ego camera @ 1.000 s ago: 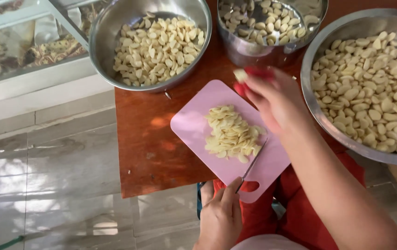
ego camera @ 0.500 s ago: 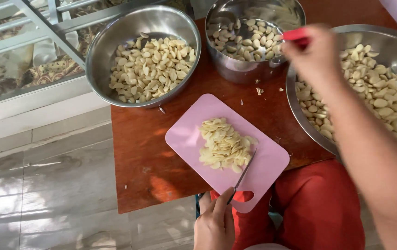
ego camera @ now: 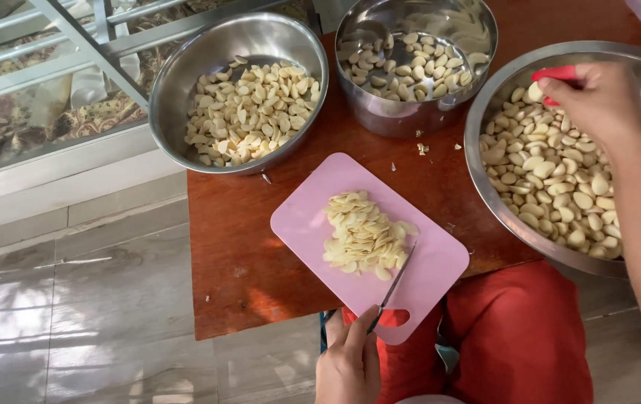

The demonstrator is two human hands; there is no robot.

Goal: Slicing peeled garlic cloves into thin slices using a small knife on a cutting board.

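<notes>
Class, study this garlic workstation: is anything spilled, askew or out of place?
Two small things. A few garlic scraps lie loose on the wooden table between the middle bowl and the pink cutting board. The board sits askew, its handle corner overhanging the table's near edge. Nothing looks damaged.

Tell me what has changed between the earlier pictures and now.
The right hand, with its red fingertip covers, moved from above the pink cutting board out to the large bowl of peeled garlic cloves. The left hand still holds the knife beside the sliced garlic.
</notes>
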